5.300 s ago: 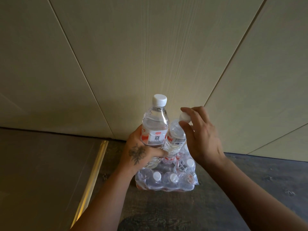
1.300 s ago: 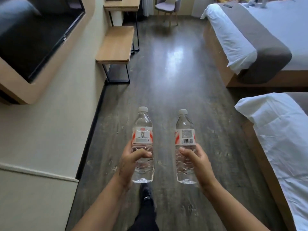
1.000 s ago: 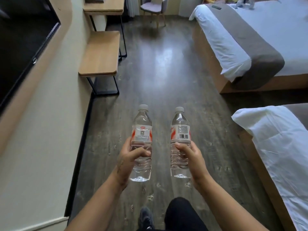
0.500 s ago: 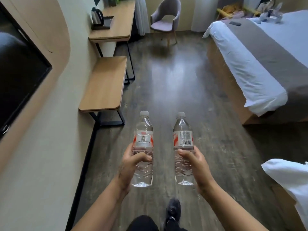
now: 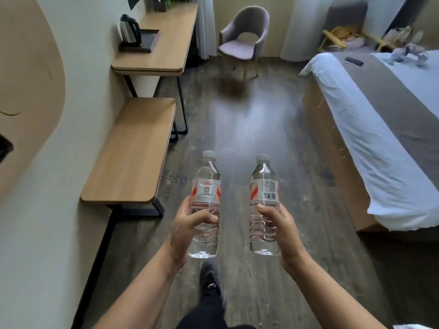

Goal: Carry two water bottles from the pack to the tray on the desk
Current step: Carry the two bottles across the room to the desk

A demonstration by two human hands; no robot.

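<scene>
Progress, as judged from the room: both bottles are out of the pack and in transit; neither has reached the tray [image 5: 145, 41]. The tray, a dark flat one carrying a kettle [image 5: 129, 32], sits on the desk [image 5: 166, 43] at the far left, well apart from the person. The remaining steps are the walk past the low bench [image 5: 133, 153] and setting both bottles down.

The left hand [image 5: 187, 224] is wrapped around the lower body of the left bottle [image 5: 206, 198], with the thumb across the front. The right hand [image 5: 279, 224] is wrapped around the right bottle [image 5: 264, 200] in the same way. Both bottles are held upright, side by side but apart, above the wooden floor [image 5: 249, 129].

Each bottle is clear plastic, full, with a white cap in place, a white-and-red label below the shoulder and a ribbed lower section.
</scene>
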